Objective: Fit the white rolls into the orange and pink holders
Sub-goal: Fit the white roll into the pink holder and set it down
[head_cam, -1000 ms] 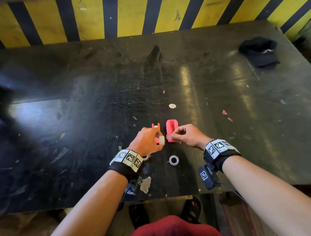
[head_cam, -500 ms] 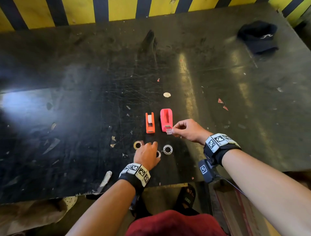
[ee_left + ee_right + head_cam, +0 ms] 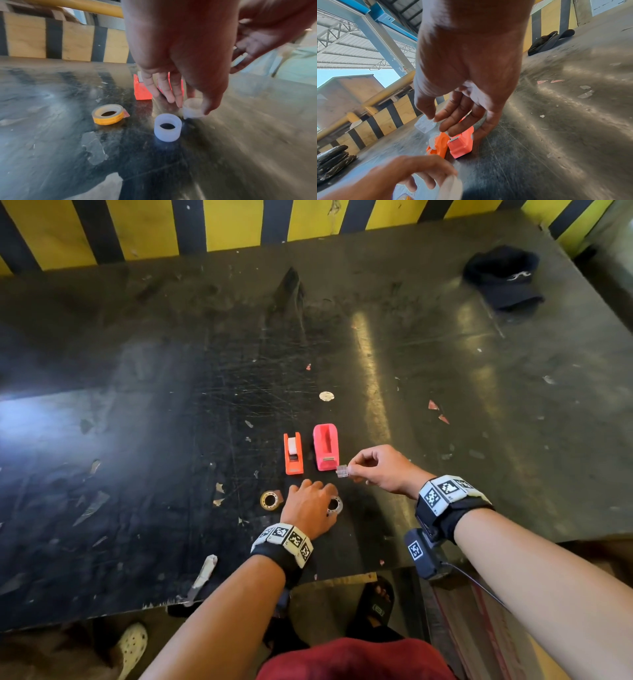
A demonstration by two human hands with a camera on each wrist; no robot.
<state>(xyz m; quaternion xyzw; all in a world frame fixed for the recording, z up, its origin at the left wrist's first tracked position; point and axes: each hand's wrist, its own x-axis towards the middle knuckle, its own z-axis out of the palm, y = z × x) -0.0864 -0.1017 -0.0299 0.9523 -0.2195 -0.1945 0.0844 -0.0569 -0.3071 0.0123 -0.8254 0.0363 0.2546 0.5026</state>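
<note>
The orange holder (image 3: pixel 293 453) stands on the dark table (image 3: pixel 171 440) with a white roll seated in it. Right of it is the pink holder (image 3: pixel 326 446), its slot empty. My right hand (image 3: pixel 352 469) hovers just right of the pink holder's front and pinches a small clear plastic piece (image 3: pixel 342 470) (image 3: pixel 425 125). Nearer the table's edge, my left hand (image 3: pixel 325 494) reaches down and pinches a white roll (image 3: pixel 193 108) between thumb and fingers. A second white roll (image 3: pixel 167 127) lies loose beside it, hidden under the hand in the head view.
A yellow tape roll (image 3: pixel 270 500) lies left of my left hand. A black cap (image 3: pixel 503 278) sits at the back right. A yellow-and-black striped barrier (image 3: pixel 222 224) runs behind the table. Paper scraps dot the surface, and the table's front edge (image 3: pixel 342 580) is close below my wrists.
My left hand set the orange holder with its roll down and dropped back to the loose rolls. My right hand drew the clear piece slightly right of the pink holder.
</note>
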